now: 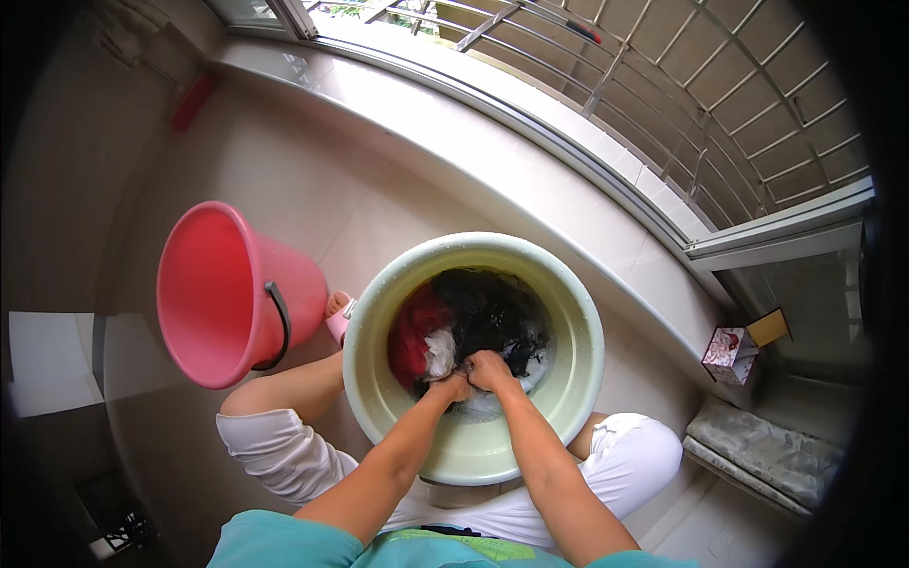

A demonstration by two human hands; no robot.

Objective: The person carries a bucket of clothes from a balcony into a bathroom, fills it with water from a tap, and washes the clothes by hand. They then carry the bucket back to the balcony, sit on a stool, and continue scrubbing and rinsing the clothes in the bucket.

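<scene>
A pale green plastic tub [584, 355] stands between my knees, with water and wet clothes inside. My left hand [452, 388] and my right hand [490, 370] are curled into fists close together near the tub's near side, gripping wet cloth at the water. Which garment they grip is hard to tell. A bunched white cloth [440, 353] lies just beyond my left hand. Red clothing [415, 334] is at the left in the water. Dark clothing [490, 305] fills the far part, and a light cloth [534, 370] shows right of my right hand.
A pink bucket [291, 284] with a dark handle stands left of the tub, close to my foot in a pink slipper [339, 325]. Beyond the tub runs a low tiled ledge [497, 142] under a barred window. On the right are a small patterned box [729, 355] and a folded, patterned grey item [763, 444].
</scene>
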